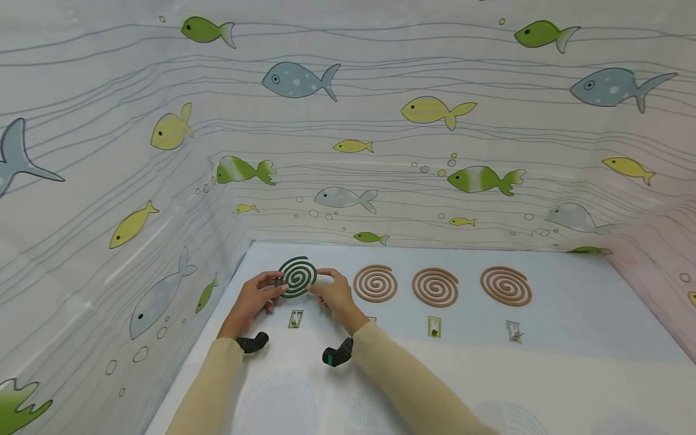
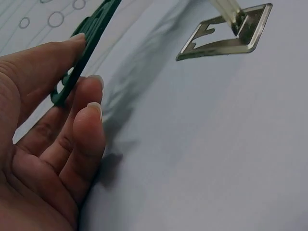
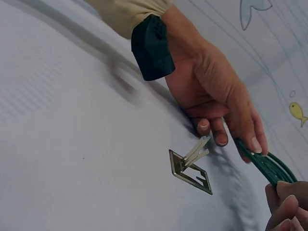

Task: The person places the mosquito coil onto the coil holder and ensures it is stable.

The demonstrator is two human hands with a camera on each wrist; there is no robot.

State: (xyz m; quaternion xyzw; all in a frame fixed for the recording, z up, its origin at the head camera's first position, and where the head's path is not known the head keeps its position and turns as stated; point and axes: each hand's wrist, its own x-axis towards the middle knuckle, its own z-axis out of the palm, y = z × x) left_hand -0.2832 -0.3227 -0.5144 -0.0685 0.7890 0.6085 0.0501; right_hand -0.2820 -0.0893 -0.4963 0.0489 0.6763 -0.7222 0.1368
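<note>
Both hands hold a dark green mosquito coil (image 1: 297, 277) raised above the table at the left. My left hand (image 1: 255, 299) pinches its left edge between thumb and fingers, while my right hand (image 1: 336, 296) pinches the right edge. Seen edge-on in the left wrist view, the coil (image 2: 82, 60) is tilted, its shadow falling on the table. Below the coil lies a small metal coil stand (image 1: 295, 319) with a raised prong. The right wrist view shows this stand (image 3: 190, 173) near the right hand (image 3: 211, 82), with neither hand touching it.
Three brown mosquito coils (image 1: 376, 283), (image 1: 435, 287), (image 1: 505, 286) lie in a row to the right. More metal stands (image 1: 434, 327), (image 1: 513, 331) sit in front of them, one partly covered by the right forearm. A fish-printed wall (image 1: 380, 217) borders the white table (image 1: 587, 332).
</note>
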